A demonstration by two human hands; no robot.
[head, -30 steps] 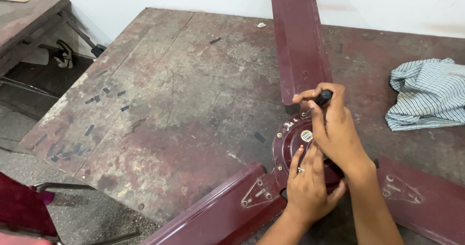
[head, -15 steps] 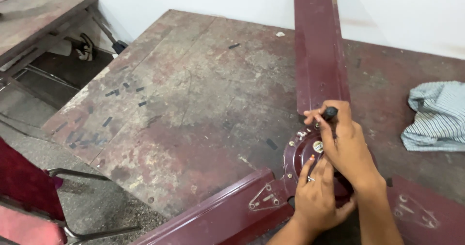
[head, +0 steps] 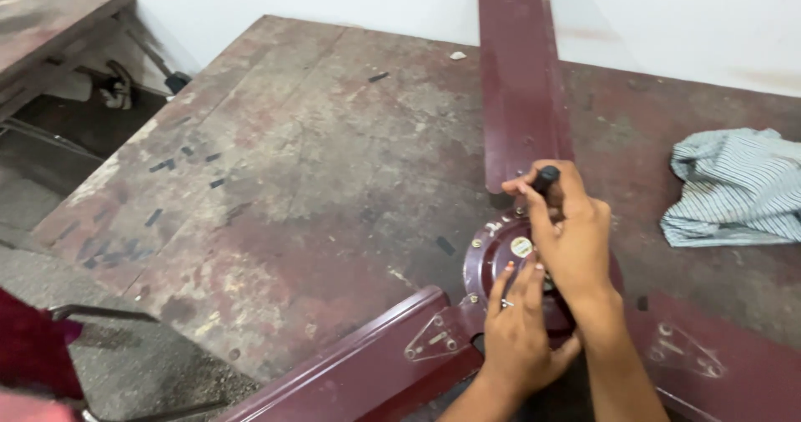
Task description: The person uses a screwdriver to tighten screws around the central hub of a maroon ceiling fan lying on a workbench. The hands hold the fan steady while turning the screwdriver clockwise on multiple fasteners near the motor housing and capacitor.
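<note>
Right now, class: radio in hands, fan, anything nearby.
Right hand gripping black tool handle. Left hand on maroon fan hub. Striped cloth apart.

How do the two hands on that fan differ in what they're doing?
The right hand is closed around a black-handled tool and raised over the hub; the left hand holds nothing. The left hand lies flat, fingers spread on the hub, while the right is curled in a fist. The left hand wears a ring; none shows on the right. Both are bare and work at the same maroon hub.
</note>
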